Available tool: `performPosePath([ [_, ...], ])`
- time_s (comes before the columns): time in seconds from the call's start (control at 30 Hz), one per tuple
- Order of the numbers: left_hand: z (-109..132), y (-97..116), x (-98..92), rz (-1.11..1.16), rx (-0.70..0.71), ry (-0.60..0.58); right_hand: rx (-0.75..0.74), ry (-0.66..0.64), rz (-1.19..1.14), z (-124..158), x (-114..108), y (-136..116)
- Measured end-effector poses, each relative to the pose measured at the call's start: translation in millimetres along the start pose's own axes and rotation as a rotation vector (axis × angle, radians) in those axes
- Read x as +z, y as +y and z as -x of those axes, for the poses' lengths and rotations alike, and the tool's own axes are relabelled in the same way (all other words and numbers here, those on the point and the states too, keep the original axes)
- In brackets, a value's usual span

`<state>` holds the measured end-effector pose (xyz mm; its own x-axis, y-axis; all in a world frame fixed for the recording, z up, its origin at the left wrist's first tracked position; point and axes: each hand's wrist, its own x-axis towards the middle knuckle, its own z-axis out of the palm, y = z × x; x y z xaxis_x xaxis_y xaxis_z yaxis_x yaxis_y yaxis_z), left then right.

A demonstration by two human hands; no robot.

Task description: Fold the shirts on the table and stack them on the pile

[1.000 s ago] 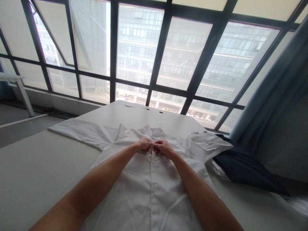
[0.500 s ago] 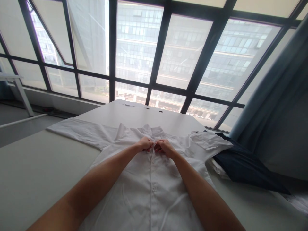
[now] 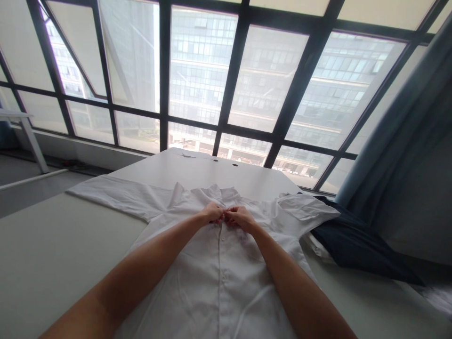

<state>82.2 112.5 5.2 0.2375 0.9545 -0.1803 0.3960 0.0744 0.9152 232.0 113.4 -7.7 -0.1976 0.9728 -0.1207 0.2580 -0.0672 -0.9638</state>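
A white button-up shirt [image 3: 215, 278] lies front-up on the white table [image 3: 52, 245], collar pointing away from me, one sleeve stretched out to the left. My left hand [image 3: 213, 213] and my right hand [image 3: 239, 216] meet on the shirt's front placket just below the collar. Both hands are closed in a pinch on the fabric at the top button; the button itself is hidden under the fingers. My forearms lie over the shirt's body.
A dark navy garment [image 3: 356, 247] lies on the table's right side, partly under the shirt's right sleeve. A blue curtain [image 3: 406, 141] hangs at the right. Large windows [image 3: 226, 80] stand behind the table. Another white table's leg [image 3: 33, 141] stands at far left.
My fingertips have drawn slightly closer together at the placket. The view has shifted a little; the shirt lies as before.
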Motion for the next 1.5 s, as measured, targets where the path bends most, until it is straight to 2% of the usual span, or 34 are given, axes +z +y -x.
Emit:
performPosePath([
  [0.13, -2.1, -1.6, 2.4, -0.035, 0.011, 0.038, -0.029, 0.0, 0.005, 2.1, 1.3, -1.0],
  [0.3, -7.1, -7.5, 4.3, -0.099, 0.084, 0.057, 0.084, -0.019, 0.062, 5.5, -0.5, -8.2],
  [0.43, -9.1, -9.0, 1.7, -0.201, 0.179, 0.068, 0.12, -0.015, 0.119, 3.9, -0.4, -10.1],
  [0.5, -7.5, -8.7, 0.5, -0.261, 0.224, 0.104, 0.125, -0.004, 0.137, 1.4, 1.1, -9.2],
  [0.57, -4.0, -9.0, 0.0, -0.412, 0.281, 0.177, 0.129, 0.005, 0.148, -1.0, 2.1, -8.0],
  [0.63, 0.1, -11.0, -0.2, -0.636, 0.35, 0.252, 0.092, 0.075, 0.211, -1.9, 0.4, -6.7],
  [0.7, 3.8, -15.2, -1.4, -0.824, 0.41, 0.294, -0.051, 0.241, 0.432, -0.1, -5.4, -4.6],
  [0.77, 6.9, -21.7, -3.9, -0.901, 0.444, 0.269, -0.207, 0.392, 0.751, 5.2, -13.9, -0.9],
  [0.8, 8.6, -25.6, -5.7, -0.924, 0.448, 0.234, -0.244, 0.416, 0.893, 9.4, -18.0, 1.5],
  [0.87, 13.0, -33.3, -10.1, -0.958, 0.438, 0.131, -0.22, 0.363, 1.076, 20.8, -23.1, 6.3],
  [0.97, 21.6, -40.6, -19.2, -0.978, 0.43, 0.004, -0.157, 0.271, 1.226, 40.8, -20.4, 8.4],
  [1.07, 24.5, -35.9, -31.5, -0.949, 0.467, -0.083, -0.13, 0.21, 1.304, 50.7, -13.1, -0.3],
  [1.13, 18.2, -26.2, -39.7, -0.909, 0.46, -0.061, -0.136, 0.215, 1.304, 44.3, -11.8, -10.5],
  [1.23, -3.0, -9.6, -47.4, -0.874, 0.419, 0.12, -0.231, 0.281, 1.243, 16.0, -15.6, -26.1],
  [1.3, -21.2, -1.3, -48.6, -0.905, 0.443, 0.201, -0.32, 0.287, 1.193, -7.8, -18.1, -33.7],
  [1.4, -47.4, 7.2, -46.3, -1.022, 0.482, 0.19, -0.388, 0.218, 1.153, -36.4, -18.4, -39.2],
  [1.5, -65.7, 14.3, -43.5, -1.136, 0.449, 0.133, -0.327, 0.16, 1.172, -47.4, -18.4, -39.3],
])
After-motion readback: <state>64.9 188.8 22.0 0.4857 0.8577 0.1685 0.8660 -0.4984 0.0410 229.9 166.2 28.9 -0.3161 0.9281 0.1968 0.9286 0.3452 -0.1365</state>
